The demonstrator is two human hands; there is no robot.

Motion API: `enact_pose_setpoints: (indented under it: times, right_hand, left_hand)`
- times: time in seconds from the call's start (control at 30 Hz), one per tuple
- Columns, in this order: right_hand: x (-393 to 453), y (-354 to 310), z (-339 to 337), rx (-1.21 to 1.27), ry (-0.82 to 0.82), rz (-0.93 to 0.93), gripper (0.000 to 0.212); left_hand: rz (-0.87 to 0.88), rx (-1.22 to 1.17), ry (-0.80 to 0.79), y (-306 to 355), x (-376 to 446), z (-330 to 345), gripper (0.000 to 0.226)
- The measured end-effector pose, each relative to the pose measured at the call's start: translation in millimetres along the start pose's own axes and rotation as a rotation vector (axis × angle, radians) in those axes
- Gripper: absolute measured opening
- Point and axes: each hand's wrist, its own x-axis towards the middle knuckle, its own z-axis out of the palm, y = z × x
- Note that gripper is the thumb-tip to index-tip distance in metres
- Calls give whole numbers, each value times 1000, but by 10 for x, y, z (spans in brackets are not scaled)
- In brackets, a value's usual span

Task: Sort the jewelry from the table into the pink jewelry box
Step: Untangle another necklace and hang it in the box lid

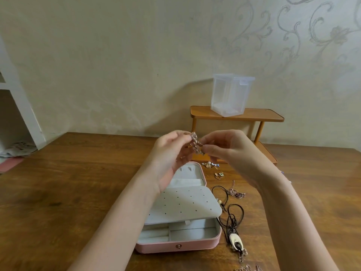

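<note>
- Both hands raised above the table [78, 173], meeting in mid-air over the far end of the pink jewelry box [177, 245].
- Left hand [168, 159] palm turned up and inward, fingers curled, fingertips pinching one end of a sparkly linked bracelet [196, 142].
- Right hand [232, 155] — fingers curled too, thumb and forefinger pinching the other end of the same bracelet; exact contact spot is small and hard to make out.
- Bracelet hangs between the two hands, off the table, above the box lid area.
- Box sits open on the wooden table, front clasp facing the camera; lid lies back, pale lining inside.
- Grey perforated earring panel [181, 206] lies tilted across the middle of the box, covering part of the base.
- Base compartments visible at the front, nothing clearly seen in them.
- Right of the box, on the table: black cord necklace [228, 212] with an oval pendant [235, 241], coiled loosely, just beside the box's right edge.
- Rose-gold chain with dark pendant [237, 193] near the cord's far loop.
- Small ring [219, 175] and a pearl-like brooch [209, 164] farther back — near the lid's right corner.
- More chain pieces [246, 267] at the bottom edge, partly cut off.
- Orange two-tier shelf [254, 115] against the wall, clear plastic container [230, 94] on its top tier.
</note>
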Motion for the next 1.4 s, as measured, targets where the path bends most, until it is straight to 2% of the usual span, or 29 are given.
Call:
enact_pose_setpoints:
  times: [0.1, 0.23, 0.33, 0.4, 0.57, 0.73, 0.9, 1.0, 1.1, 1.2, 1.33, 1.4]
  right_hand:
    - [5, 10, 7, 108, 97, 66, 12]
    - [11, 35, -72, 413, 194, 107, 10]
    - [8, 43, -87, 398, 169, 92, 7]
    - [12, 39, -68, 405, 137, 88, 6]
    - [17, 44, -73, 456, 14, 87, 9]
    - [-7, 33, -85, 357, -46, 53, 12]
    - [-28, 39, -132, 64, 58, -10, 4]
    - [-27, 31, -112, -34, 91, -30, 18]
    - [1, 24, -67, -105, 112, -32, 15]
    - [8, 53, -61, -63, 57, 18, 11]
    - [-10, 77, -50, -53, 9, 108, 18]
    - [-7, 72, -23, -106, 2, 103, 19]
  left_hand:
    - [148, 191, 7, -24, -32, 16, 11]
    - [117, 305, -64, -48, -25, 17, 10]
    - [2, 70, -153, -50, -19, 19, 3]
    - [5, -48, -165, -53, -10, 10, 7]
    - [112, -20, -88, -54, -7, 9, 20]
    - [-2, -241, -100, 20, -19, 8, 22]
    - [146, 66, -65, 7, -31, -19, 26]
    - [225, 217, 38, 3, -32, -21, 25]
    - [312, 355, 64, -10, -44, -4, 24]
    - [338, 446, 21, 21, -45, -31, 23]
    - [229, 511, -154, 40, -52, -52, 22]
    - [221, 597, -172, 3, -50, -31, 22]
